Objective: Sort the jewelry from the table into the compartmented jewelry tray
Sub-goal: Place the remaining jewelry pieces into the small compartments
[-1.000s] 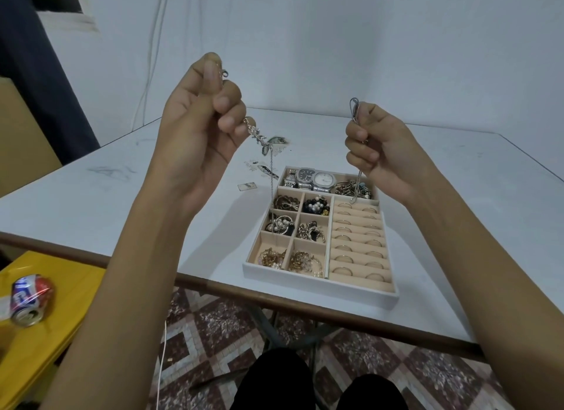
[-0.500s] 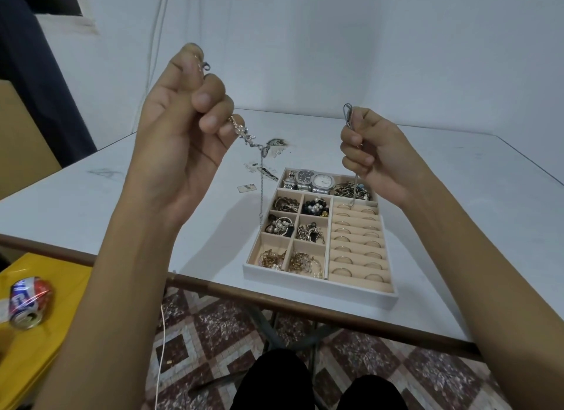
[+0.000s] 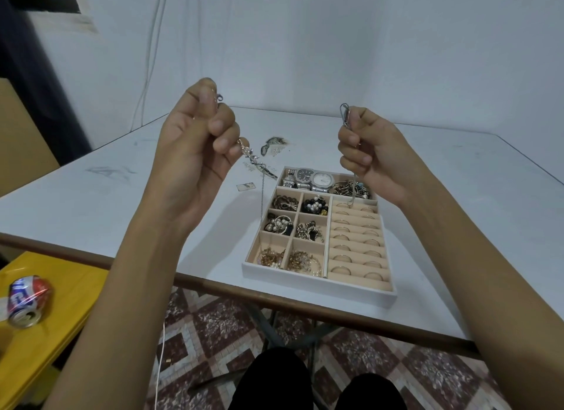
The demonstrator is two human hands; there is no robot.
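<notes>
My left hand (image 3: 198,141) is raised above the table and pinches a silver necklace (image 3: 254,162) whose ornament and thin chain hang down over the tray's left edge. My right hand (image 3: 369,147) is also raised and pinches a silver chain (image 3: 353,189) that dangles over the tray's back right. The white compartmented jewelry tray (image 3: 317,284) sits near the table's front edge, with watches (image 3: 311,179) at the back, earrings and beads in left cells, and rings (image 3: 357,241) in rows on the right. Loose jewelry (image 3: 274,147) lies on the table behind the tray.
The white table (image 3: 91,202) has a brown front edge. A small tag (image 3: 245,186) lies left of the tray. A crushed can (image 3: 27,299) rests on a yellow surface (image 3: 67,287) at lower left. Tiled floor and my knees show below.
Both hands stay raised with their chains. My left hand has shifted slightly relative to the tray, and its hanging chain now drops near the tray's left edge.
</notes>
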